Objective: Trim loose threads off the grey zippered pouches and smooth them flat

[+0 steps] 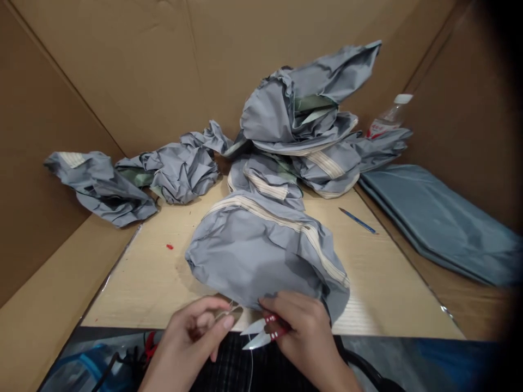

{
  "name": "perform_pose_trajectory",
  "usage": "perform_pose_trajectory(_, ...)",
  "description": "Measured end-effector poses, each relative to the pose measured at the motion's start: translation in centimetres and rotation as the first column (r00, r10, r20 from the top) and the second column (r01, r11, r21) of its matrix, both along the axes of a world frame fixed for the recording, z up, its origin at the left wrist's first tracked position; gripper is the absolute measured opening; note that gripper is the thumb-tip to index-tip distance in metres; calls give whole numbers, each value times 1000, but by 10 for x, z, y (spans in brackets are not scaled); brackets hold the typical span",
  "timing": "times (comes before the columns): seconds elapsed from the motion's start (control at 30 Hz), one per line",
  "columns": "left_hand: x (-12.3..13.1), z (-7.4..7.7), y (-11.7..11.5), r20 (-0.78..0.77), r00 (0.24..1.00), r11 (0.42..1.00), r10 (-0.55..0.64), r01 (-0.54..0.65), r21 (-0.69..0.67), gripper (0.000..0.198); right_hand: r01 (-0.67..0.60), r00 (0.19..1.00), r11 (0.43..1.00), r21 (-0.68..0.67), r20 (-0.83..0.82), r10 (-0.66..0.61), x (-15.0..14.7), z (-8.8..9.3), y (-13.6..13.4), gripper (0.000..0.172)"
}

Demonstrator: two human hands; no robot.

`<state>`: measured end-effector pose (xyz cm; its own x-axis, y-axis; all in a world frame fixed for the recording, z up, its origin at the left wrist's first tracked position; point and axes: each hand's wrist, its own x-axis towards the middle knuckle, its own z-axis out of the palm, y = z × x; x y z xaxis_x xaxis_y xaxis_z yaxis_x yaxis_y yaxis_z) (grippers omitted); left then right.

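Note:
A grey fabric pouch (253,247) with a cream zipper (281,215) lies at the table's front, close to both hands. My left hand (198,332) pinches a thin pale thread (224,313) between thumb and fingers, just below the pouch's front edge. Red-handled thread snips (259,335) rest in my right hand (300,326), their two blades apart and pointing left toward the left hand. The fingertips of that right hand also touch the pouch's lower edge. A length of thread hangs down past the blades.
Crumpled grey fabric pieces (180,169) and more zippered pouches (269,114) are heaped at the back. Folded blue-grey cloth (441,212) lies right, near a clear bottle (394,117). A blue pencil (357,220) and a red scrap (170,247) sit on the table (151,283). Cardboard walls (122,71) surround it.

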<state>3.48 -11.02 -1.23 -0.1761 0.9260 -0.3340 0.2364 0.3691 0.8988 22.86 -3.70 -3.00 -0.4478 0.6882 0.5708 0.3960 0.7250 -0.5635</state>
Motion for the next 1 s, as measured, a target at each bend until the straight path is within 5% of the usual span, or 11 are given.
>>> perform_pose_trajectory(0.17,9,6,-8,-335,936,949,-111,200,244,25,-19,996,976,-216,81,37,14,4,-12,18)
perform_pose_trajectory(0.3,11,15,-2,-679,734,740,3,455,496,11,16,988,933,-360,150,41,26,15,-21,29)
perform_pose_trajectory(0.4,13,23,4,-847,523,617,98,636,464,17,10,986,936,-351,160,49,34,17,-24,12)
perform_pose_trajectory(0.5,15,29,5,-902,413,564,127,718,408,14,17,990,939,-342,138,32,39,12,-24,6)
perform_pose_trajectory(0.6,14,30,8,-899,433,582,63,716,386,12,4,991,927,-374,123,46,44,8,-21,7)
perform_pose_trajectory(0.73,12,22,23,-774,574,678,-265,682,274,9,-12,993,931,-366,105,54,50,4,-19,11)
perform_pose_trajectory(0.83,13,13,37,-664,599,727,-448,676,119,20,-21,992,948,-317,111,59,52,2,-20,15)
perform_pose_trajectory(1.0,13,4,46,-597,654,752,-466,648,123,22,31,987,983,-182,162,-1,52,-6,-26,20)
